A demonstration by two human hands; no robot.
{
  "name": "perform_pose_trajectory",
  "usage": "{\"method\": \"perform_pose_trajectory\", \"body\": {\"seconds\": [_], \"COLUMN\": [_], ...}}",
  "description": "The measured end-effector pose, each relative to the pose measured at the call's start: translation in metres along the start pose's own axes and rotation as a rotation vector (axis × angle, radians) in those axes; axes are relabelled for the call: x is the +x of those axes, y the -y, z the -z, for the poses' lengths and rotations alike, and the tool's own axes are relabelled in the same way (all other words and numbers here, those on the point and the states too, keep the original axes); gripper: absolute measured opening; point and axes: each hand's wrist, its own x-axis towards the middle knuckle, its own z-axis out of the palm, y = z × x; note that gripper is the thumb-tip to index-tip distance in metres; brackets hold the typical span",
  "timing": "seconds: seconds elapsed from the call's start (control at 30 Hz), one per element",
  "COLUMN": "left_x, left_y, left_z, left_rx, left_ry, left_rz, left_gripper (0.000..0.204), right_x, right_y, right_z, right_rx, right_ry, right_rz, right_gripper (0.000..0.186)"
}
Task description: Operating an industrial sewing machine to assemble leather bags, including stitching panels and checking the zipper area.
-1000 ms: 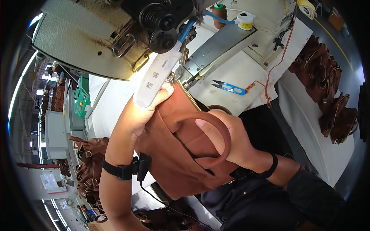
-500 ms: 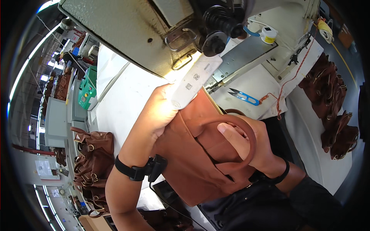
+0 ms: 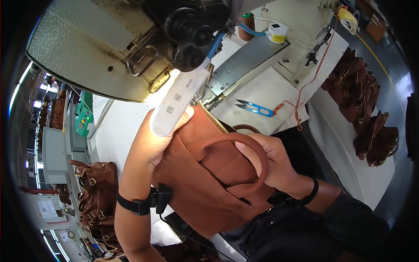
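A brown leather bag (image 3: 196, 187) lies under the sewing machine head (image 3: 100, 52), its brass zipper (image 3: 211, 118) running up to the metal parts beside a pale elongated cover (image 3: 176, 98). My left hand (image 3: 159, 142), partly hidden by that cover, grips the bag's top, thumb pressed near the zipper's upper end. My right hand (image 3: 268, 157) is closed on the bag beside its looped handle (image 3: 231, 137), thumb inside the loop. Blue-handled thread snips (image 3: 255, 109) rest on the white surface right of the zipper.
Brown bags are piled at right (image 3: 366, 109) and left (image 3: 94, 192). A thread cone (image 3: 246, 26) and small white bottle (image 3: 277, 32) stand behind the machine. A green box (image 3: 83, 115) sits at left, and a red cord (image 3: 305, 96) hangs across the right side.
The whole view shifted rightward in the picture, then back left. Both hands stay on the bag, and my left thumb shows more clearly than half a second ago.
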Motion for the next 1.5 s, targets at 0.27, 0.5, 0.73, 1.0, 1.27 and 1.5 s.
{"method": "perform_pose_trajectory", "body": {"seconds": [0.27, 0.5, 0.73, 1.0, 1.27, 1.5], "left_x": [0.008, 0.008, 0.005, 0.007, 0.01, 0.009], "left_y": [0.011, 0.011, 0.007, 0.009, 0.016, 0.013], "left_z": [0.001, 0.003, 0.001, 0.001, 0.008, 0.004], "left_rx": [-0.02, -0.062, -0.032, -0.059, -0.062, -0.04], "left_ry": [-0.044, -0.05, -0.061, -0.029, -0.022, -0.041], "left_rz": [0.045, 0.032, 0.023, 0.044, 0.056, 0.026], "left_gripper": [0.017, 0.019, 0.017, 0.019, 0.024, 0.024], "right_x": [-0.007, -0.006, -0.006, -0.002, -0.001, -0.002], "right_y": [0.014, 0.008, 0.002, 0.005, 0.007, 0.004], "right_z": [0.002, 0.006, 0.005, 0.005, 0.005, 0.004], "right_rx": [-0.111, -0.118, -0.067, 0.026, -0.063, -0.105], "right_ry": [0.082, 0.072, 0.05, 0.047, 0.054, 0.027], "right_rz": [-0.089, -0.051, -0.029, -0.092, -0.07, -0.03], "right_gripper": [0.024, 0.024, 0.02, 0.02, 0.02, 0.02]}}
